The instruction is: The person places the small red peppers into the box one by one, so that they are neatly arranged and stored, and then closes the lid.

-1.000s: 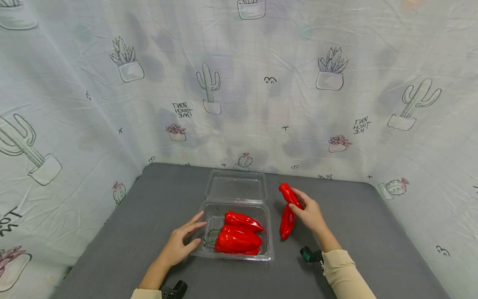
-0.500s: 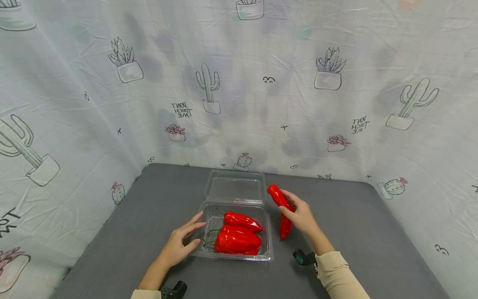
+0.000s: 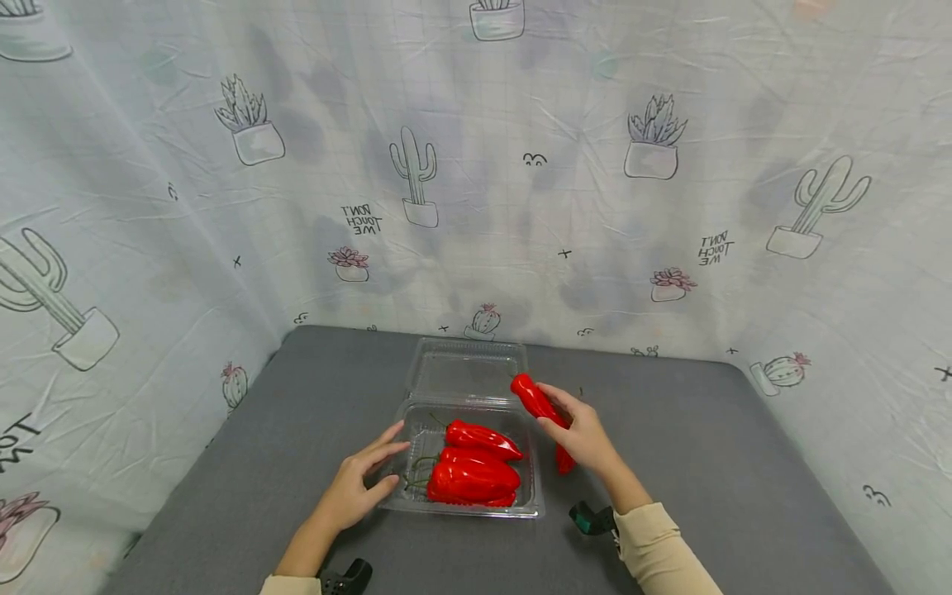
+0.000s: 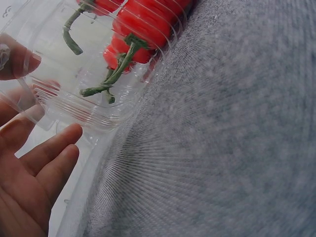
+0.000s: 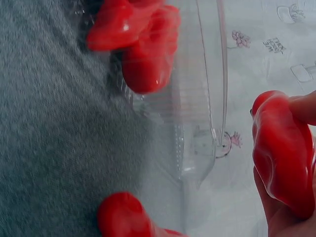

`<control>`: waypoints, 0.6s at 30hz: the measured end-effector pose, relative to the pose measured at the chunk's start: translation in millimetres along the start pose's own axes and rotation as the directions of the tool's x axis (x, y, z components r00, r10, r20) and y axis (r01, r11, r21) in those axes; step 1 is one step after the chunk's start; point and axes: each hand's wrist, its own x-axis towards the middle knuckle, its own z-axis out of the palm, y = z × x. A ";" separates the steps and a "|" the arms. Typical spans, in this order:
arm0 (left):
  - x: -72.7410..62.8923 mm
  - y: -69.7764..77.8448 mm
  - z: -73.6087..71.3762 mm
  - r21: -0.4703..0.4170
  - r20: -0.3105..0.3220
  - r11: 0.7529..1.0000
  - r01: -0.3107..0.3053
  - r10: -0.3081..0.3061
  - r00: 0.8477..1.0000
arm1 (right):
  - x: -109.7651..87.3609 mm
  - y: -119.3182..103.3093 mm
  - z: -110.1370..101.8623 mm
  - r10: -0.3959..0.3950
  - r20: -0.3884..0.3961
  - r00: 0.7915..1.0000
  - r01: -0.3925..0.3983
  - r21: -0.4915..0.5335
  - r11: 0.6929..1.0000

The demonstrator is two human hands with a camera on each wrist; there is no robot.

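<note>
Several red peppers (image 3: pixel 476 479) with green stems (image 4: pixel 118 71) lie side by side in a clear plastic clamshell box (image 3: pixel 483 512). My left hand (image 3: pixel 357 487) is at the box's left side, fingers spread, with fingertips at the rim; some show through the plastic in the left wrist view. Just right of the box, my right hand (image 3: pixel 583 434) grips another red pepper (image 3: pixel 531 395) between thumb and fingers, raised above the table and tilted toward the box. Beneath that hand a loose red pepper (image 3: pixel 564 460) lies on the table, partly hidden by it.
The box's clear lid (image 3: pixel 468 368) is folded back toward the rear of the grey table (image 3: pixel 349 372). Behind and beside the table hangs a pale curtain (image 3: pixel 483 207) printed with cacti. Each wrist bears a black device, such as the right one (image 3: pixel 591 519).
My right hand has carried its pepper leftward, closer to the box, now covering more of the loose pepper. The left hand and the box have stayed in place.
</note>
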 end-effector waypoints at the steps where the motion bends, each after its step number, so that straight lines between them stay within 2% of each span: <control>1: 1.2 4.2 -1.1 -0.003 0.001 1.000 0.001 -0.001 1.000 | -0.3 -0.7 1.0 -0.006 0.004 1.000 0.006 0.002 1.000; 3: 2.4 8.6 -2.6 -0.005 0.003 1.000 -0.001 0.001 1.000 | -0.7 -2.1 3.0 -0.017 0.012 1.000 0.017 0.009 1.000; 11: 2.4 9.5 -2.5 -0.012 0.006 1.000 -0.001 0.001 1.000 | -0.9 -10.9 12.0 -0.075 0.078 0.994 0.074 0.021 0.997; 18: 3.2 10.0 -3.8 -0.011 0.004 1.000 0.003 -0.003 1.000 | -4.4 -47.7 13.4 -0.104 0.156 0.982 0.108 -0.017 0.994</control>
